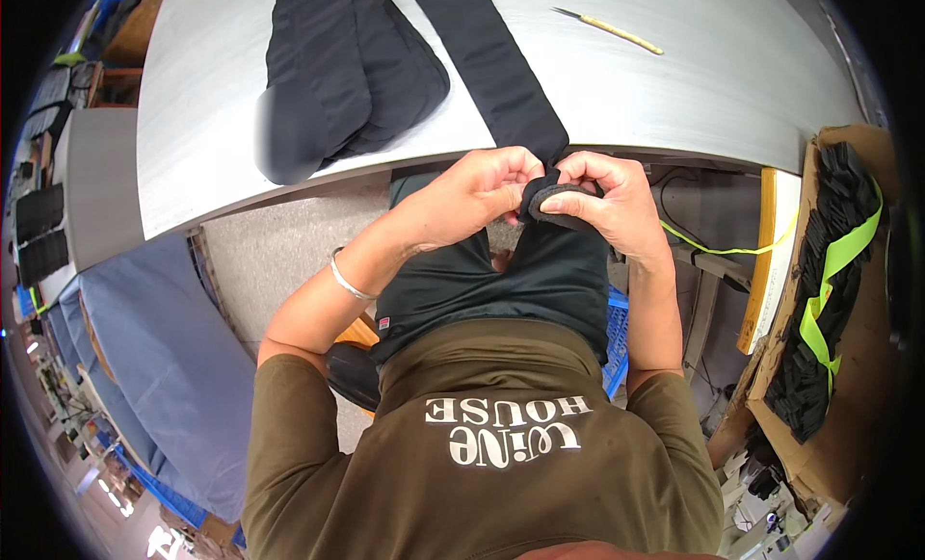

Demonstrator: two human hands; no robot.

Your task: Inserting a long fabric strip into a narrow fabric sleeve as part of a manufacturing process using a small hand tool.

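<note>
Over my lap, just off the table's near edge, both hands grip the end of a long black fabric strip. The strip runs from the tabletop down to my fingers, where its end is folded over into a curled loop. My left hand pinches the left side of the fold, its fingertips partly hidden in the cloth. My right hand presses its thumb on the loop's rounded edge, the other fingers curled behind. A stack of black fabric pieces with rounded ends lies on the table to the left.
The white table spans the far side. On it lies a thin yellow-handled pointed tool. At the right stands a cardboard box of black strips with a neon yellow band. A blue-grey cloth cover is at the left.
</note>
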